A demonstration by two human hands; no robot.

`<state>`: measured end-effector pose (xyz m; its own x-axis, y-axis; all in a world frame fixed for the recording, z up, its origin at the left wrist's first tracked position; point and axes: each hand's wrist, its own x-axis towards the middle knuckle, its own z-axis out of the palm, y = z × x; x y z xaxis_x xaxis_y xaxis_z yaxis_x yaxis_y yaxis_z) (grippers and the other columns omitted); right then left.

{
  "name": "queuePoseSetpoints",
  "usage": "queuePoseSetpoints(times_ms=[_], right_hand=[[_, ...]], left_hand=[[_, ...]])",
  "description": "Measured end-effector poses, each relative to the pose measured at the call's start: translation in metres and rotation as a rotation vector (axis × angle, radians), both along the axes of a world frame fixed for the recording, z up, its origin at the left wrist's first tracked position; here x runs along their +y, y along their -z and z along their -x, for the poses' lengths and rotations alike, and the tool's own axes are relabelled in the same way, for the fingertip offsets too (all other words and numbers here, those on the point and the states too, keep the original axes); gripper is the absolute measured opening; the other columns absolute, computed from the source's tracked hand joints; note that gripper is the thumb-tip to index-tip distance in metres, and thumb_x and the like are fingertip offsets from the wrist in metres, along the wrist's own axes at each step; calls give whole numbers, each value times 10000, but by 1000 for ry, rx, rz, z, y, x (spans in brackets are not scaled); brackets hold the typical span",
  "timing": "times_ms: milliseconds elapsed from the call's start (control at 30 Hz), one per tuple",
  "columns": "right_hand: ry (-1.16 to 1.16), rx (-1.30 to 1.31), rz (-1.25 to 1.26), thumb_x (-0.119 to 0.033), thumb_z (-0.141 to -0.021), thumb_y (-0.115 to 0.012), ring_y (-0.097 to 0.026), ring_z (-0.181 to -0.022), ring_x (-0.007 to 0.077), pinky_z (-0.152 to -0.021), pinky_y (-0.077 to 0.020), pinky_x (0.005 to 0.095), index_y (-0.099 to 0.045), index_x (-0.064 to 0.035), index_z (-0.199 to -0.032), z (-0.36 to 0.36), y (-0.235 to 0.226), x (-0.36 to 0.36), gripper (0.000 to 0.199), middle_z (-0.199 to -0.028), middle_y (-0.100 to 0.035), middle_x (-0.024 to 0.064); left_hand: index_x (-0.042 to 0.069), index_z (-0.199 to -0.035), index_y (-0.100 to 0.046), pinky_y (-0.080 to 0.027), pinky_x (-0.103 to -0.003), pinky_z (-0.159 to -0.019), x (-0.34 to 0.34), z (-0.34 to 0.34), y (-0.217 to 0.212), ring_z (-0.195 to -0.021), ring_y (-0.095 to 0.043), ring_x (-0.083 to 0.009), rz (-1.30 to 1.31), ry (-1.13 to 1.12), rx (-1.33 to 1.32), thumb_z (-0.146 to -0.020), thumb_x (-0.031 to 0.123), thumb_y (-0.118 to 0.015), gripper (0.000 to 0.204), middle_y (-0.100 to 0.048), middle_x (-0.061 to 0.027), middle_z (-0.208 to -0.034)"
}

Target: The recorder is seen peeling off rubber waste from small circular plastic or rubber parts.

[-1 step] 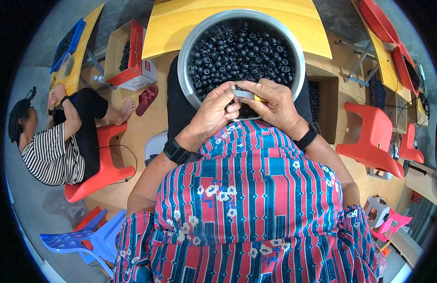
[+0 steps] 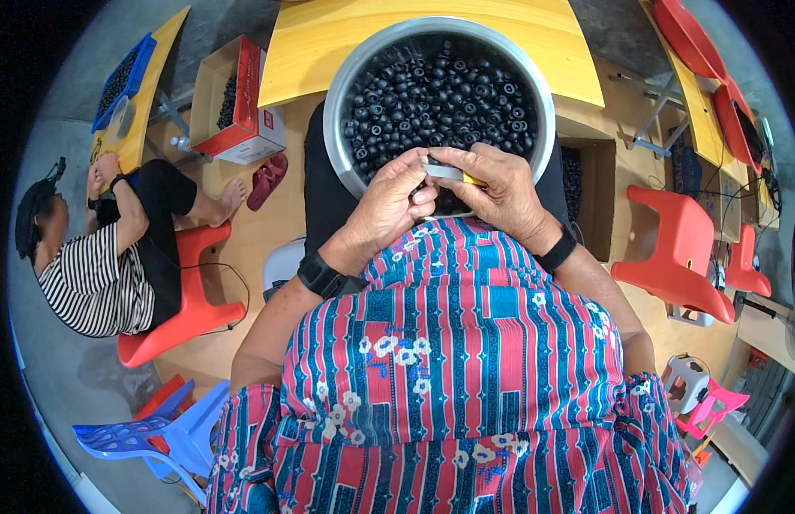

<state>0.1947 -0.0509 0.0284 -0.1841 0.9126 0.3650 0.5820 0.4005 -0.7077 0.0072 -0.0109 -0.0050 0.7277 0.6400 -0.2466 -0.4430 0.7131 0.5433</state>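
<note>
Nothing has shifted since the earlier frame: both hands stay together at the near rim of the metal bowl [image 2: 333, 111], upper centre of the frame. The left hand [image 2: 389, 206] and right hand [image 2: 500, 193] are clamped from either side on a small grey piece [image 2: 443, 171], seemingly with a yellow tip, though fingers hide most of it. The bowl brims with small black ring-shaped parts [image 2: 440, 94]. At left, another person in a striped top [image 2: 93, 283] sits on a red stool [image 2: 187, 308]; an open cardboard box [image 2: 234, 103] stands in the upper left.
</note>
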Motion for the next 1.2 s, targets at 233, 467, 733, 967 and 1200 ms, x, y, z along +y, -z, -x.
queuePoseSetpoints(times_ms=[233, 467, 733, 967, 1200], right_hand=[[-10, -59, -8, -215, -777, -728, -618, -678, 259, -595, -497, 360, -694, -177, -1124, -2, 1, -2, 351, -755, -610, 72], [-29, -22, -24, -279, -825, -704, -625, -699, 283, -611, -490, 371, -689, -93, -980, -6, -3, -3, 243, -777, -623, 100], [-16, -19, -19, -294, -862, -663, -619, -698, 302, -613, -484, 384, -676, -72, -929, -6, 4, -2, 232, -755, -605, 105], [-20, -14, -4, -300, -861, -664, -618, -691, 302, -605, -484, 384, -678, -69, -917, -7, 5, -1, 238, -750, -607, 105], [-24, -10, 16, -306, -881, -641, -619, -697, 309, -611, -485, 388, -680, -69, -912, -7, 5, 0, 243, -761, -617, 108]], left_hand=[[52, -1117, -534, -345, -163, -513, 0, 1, 4, -650, -431, -32, 48, -32, -24, -1015, 146, -457, 158, -533, 2, -901], [58, -1100, -527, -328, -158, -502, 0, 0, -2, -621, -388, -31, -67, -61, 33, -1010, 237, -515, 200, -468, 20, -802], [48, -1130, -515, -330, -159, -540, 1, 2, -1, -637, -383, -20, -224, 31, 38, -1003, 221, -523, 214, -504, 15, -878], [42, -1128, -513, -333, -162, -541, 2, 3, -3, -631, -376, -19, -232, 43, 37, -999, 217, -532, 218, -502, 19, -866], [43, -1134, -512, -336, -162, -537, 2, 4, -2, -616, -377, -27, -182, 59, 28, -1001, 214, -527, 217, -484, 20, -819]])
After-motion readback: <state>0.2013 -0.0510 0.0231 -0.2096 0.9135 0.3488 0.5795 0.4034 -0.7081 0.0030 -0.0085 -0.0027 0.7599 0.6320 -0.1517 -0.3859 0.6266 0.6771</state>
